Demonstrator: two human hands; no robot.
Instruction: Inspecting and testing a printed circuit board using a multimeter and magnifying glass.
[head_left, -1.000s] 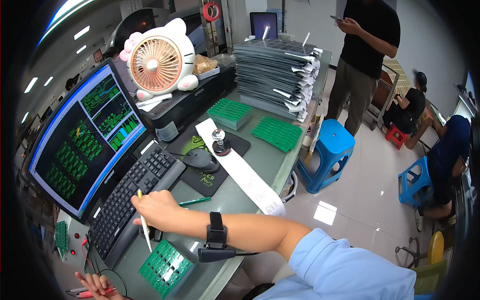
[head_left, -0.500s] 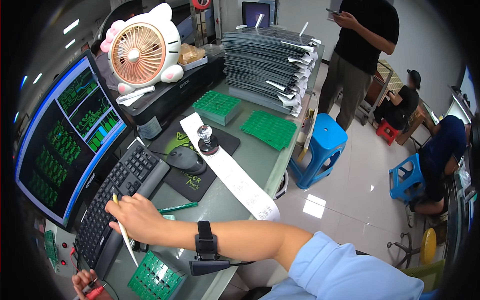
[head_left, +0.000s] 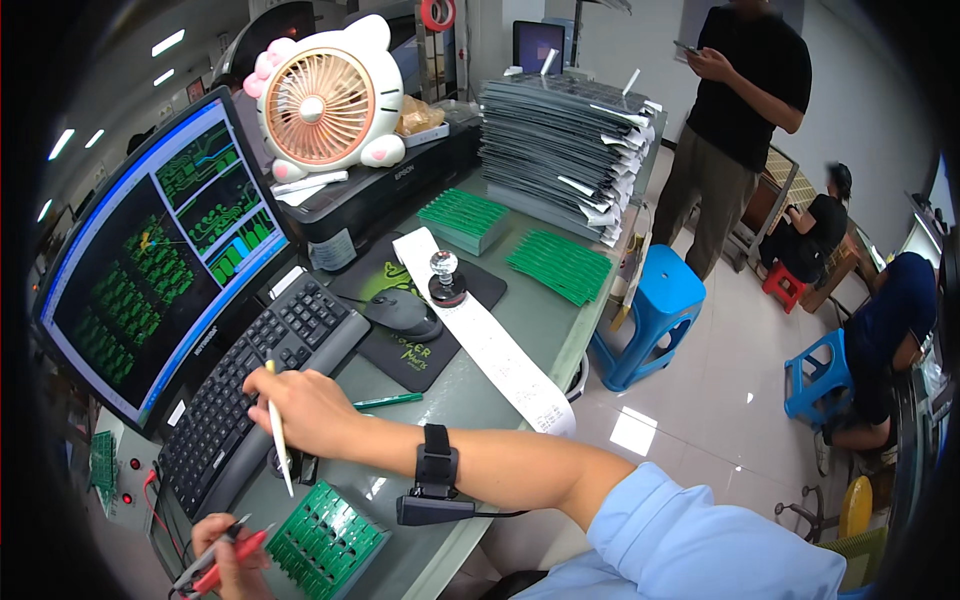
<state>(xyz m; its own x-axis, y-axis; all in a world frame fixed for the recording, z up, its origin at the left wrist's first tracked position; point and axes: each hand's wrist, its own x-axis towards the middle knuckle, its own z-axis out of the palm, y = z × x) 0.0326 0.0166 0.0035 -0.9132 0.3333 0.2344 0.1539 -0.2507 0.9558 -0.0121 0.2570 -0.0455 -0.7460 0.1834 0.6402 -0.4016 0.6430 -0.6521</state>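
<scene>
My right hand [head_left: 306,408] is closed around a slim cream pen-like stick [head_left: 278,436], hovering at the near edge of the black keyboard [head_left: 250,375]. The stick's narrow end points down toward the desk. At the lower left, my left hand [head_left: 228,562] grips a red test probe [head_left: 222,570] and a black test probe [head_left: 208,553], their metal tips pointing up toward the right. Beside these tips is a stack of green circuit board panels [head_left: 326,535]. A dark green pen [head_left: 390,400] rests on the desk just beyond my right wrist.
A monitor [head_left: 165,260] with a board layout stands left, near a cat-shaped fan [head_left: 325,100] on a black printer [head_left: 400,185]. A mouse [head_left: 402,315], a paper strip [head_left: 500,360] and more green panels [head_left: 560,265] occupy the desk. A person [head_left: 745,110] stands beyond a blue stool [head_left: 655,310].
My left hand has risen further into view, bringing both probes up beside the green panels. The whole view has shifted, while my right hand still holds the cream stick by the keyboard.
</scene>
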